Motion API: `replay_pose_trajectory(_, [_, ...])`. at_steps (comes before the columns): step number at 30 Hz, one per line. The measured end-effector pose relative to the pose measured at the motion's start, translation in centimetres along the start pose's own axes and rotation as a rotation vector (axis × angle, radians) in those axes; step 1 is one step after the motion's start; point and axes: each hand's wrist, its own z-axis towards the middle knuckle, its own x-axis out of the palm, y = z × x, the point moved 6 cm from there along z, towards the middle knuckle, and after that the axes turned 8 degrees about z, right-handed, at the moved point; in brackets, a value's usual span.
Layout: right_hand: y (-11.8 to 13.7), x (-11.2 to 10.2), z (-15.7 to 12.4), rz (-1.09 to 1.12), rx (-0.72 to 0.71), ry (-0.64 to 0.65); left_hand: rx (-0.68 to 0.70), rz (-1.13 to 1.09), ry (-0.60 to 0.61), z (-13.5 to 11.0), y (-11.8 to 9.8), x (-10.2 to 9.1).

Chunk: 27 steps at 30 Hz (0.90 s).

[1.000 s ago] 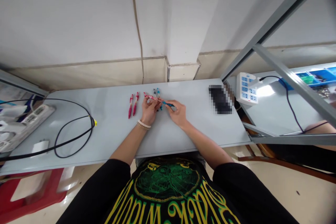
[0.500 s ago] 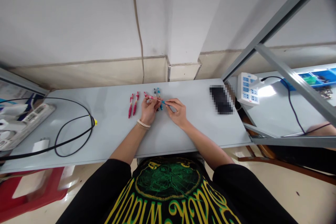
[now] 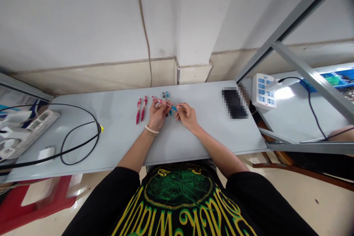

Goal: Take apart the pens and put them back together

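My left hand [image 3: 157, 116] is closed on a pen with a red top end [image 3: 156, 99] and a clear barrel, held slanting over the table. My right hand [image 3: 188, 116] pinches a blue pen part [image 3: 174, 108] at the other end of that barrel. A thin, pale length shows between its fingers; whether the blue part is joined to the barrel I cannot tell. Two red pens [image 3: 138, 111] lie side by side left of my left hand. Behind my hands lie a dark-tipped pen [image 3: 164, 96] and a blue pen [image 3: 167, 96], both partly hidden.
On the grey table [image 3: 215, 136], a blurred-out dark phone-like slab [image 3: 235, 103] lies at right. A white power strip [image 3: 264, 90] stands beyond the metal frame. At left are a looped black cable [image 3: 96, 132], a white charger [image 3: 46, 153] and another power strip [image 3: 38, 123].
My right fingers have shifted their pinch on the blue part, curling more with the thumb higher. My left hand keeps its hold on the red-topped pen. The view has shifted slightly.
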Motion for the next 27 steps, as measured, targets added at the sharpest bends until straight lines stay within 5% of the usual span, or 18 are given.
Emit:
replay_pose_trajectory(10, [2.3,-0.7,-0.1,-0.325,-0.351,-0.071,0.007,-0.003,-0.086,0.5,-0.2,-0.7])
replay_pose_trajectory(21, [0.4,-0.2,-0.1,-0.256,0.006,0.023,0.076,0.049,0.04,0.0,-0.3,0.1])
replay_pose_trajectory(27, [0.7,-0.6,0.1,-0.196,-0.076,0.001,0.041,0.002,-0.043,0.2,-0.5,-0.2])
